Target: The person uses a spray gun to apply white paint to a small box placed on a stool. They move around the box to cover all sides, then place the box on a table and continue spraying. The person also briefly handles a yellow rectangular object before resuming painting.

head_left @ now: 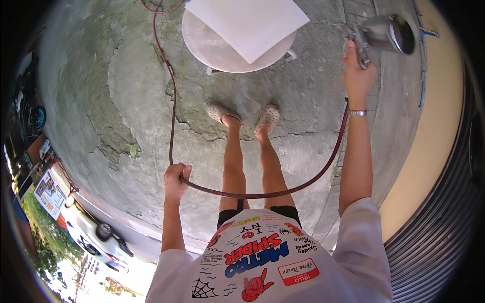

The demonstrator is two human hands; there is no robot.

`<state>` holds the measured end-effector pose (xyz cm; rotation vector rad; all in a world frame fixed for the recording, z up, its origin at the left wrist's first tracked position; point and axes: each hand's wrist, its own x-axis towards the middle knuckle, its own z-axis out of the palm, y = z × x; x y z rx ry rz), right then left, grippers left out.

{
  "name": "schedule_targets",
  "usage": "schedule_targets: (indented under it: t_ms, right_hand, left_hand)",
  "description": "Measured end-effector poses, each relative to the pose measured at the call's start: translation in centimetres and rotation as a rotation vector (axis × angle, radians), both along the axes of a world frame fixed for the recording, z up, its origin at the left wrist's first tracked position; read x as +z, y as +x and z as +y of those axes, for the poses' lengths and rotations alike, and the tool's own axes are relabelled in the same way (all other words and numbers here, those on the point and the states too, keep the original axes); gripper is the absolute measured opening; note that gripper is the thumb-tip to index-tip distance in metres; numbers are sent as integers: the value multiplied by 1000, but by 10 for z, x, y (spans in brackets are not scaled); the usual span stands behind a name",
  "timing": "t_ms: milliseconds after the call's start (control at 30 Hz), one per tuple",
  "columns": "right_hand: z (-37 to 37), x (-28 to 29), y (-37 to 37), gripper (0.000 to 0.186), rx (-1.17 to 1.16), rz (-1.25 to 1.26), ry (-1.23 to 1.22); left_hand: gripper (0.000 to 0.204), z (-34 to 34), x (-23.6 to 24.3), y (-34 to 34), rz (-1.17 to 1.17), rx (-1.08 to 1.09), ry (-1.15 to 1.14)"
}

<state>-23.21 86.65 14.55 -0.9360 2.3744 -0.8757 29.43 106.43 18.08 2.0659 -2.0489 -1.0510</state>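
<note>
Right grip (pixel 359 81): closed on spray gun (pixel 379 35). Left grip (pixel 176 182): closed around hose (pixel 262 195). Guide slack clear of the near edge of the table (pixel 209 50).

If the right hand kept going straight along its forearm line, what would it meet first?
Beyond the spray gun in the right hand, the way looks free up to the picture's edge, over concrete floor; depth is unclear.

Outdoor yard | cracked concrete ground (pixel 131 101) | parked white car (pixel 85 224)
</note>
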Motion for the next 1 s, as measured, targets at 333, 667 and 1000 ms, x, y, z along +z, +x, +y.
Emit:
schedule_targets:
  t_ms: [333,667,1000]
  right_hand:
    - [109,15,33,41,-40,-344,-99]
    - [136,92,31,52,-215,-291,-26]
    - [19,288,87,58,-174,-84,-352]
  left_hand:
    - [21,96,-39,43,-218,-215,90]
    - [43,43,-47,83,2,248,256]
    - [41,-147,52,111,311,371,-152]
